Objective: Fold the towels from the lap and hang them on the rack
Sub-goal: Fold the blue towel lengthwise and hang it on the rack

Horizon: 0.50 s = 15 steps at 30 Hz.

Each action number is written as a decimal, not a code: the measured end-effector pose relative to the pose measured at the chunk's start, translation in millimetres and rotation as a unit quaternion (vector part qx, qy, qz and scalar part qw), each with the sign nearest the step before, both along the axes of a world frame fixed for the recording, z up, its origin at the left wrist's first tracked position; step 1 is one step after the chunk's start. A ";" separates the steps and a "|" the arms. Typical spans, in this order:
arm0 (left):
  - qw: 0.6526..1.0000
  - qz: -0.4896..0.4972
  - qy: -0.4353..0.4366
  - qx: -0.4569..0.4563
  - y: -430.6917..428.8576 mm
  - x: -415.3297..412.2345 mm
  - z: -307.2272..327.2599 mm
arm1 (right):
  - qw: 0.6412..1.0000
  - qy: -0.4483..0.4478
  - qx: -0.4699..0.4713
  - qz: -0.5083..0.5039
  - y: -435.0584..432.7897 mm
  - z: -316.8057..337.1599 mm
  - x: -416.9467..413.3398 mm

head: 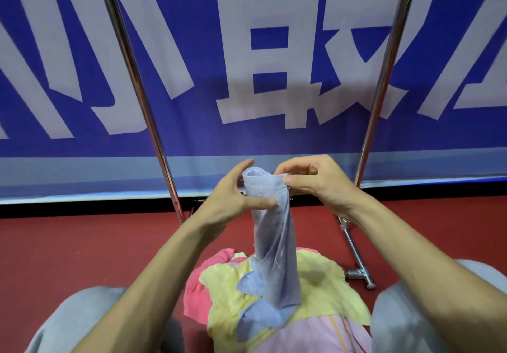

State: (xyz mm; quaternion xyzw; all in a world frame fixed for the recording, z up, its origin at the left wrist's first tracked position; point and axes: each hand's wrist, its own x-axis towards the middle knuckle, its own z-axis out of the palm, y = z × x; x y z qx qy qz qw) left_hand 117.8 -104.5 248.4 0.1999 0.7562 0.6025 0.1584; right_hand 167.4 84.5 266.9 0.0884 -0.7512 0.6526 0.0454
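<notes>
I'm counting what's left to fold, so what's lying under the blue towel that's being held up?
Under the blue towel, the lap holds a yellow towel, a pink towel at its left and a pale pink cloth nearer the body. Anything beneath those is covered.

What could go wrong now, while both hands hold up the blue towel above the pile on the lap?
1. The blue towel hangs twisted from both hands, left hand and right hand, so the fold may come out uneven.
2. Its lower end lies on the yellow towel, so lifting it might drag that one off the lap.
</notes>
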 end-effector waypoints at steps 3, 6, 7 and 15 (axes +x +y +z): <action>0.998 -0.048 0.026 0.022 -0.4 4.0 2.9 | 0.999 -0.004 -0.036 -0.007 2.7 -0.2 -1.9; 0.997 -0.014 0.054 0.049 2.0 3.6 0.1 | 0.997 0.003 -0.022 -0.067 5.8 -4.4 -4.1; 0.997 -0.010 0.055 0.053 3.1 3.3 -0.6 | 0.996 0.011 -0.005 -0.087 6.2 -6.3 -4.8; 0.997 0.005 0.068 0.037 15.4 5.2 -14.9 | 0.987 0.035 0.016 -0.153 6.0 -10.4 -7.5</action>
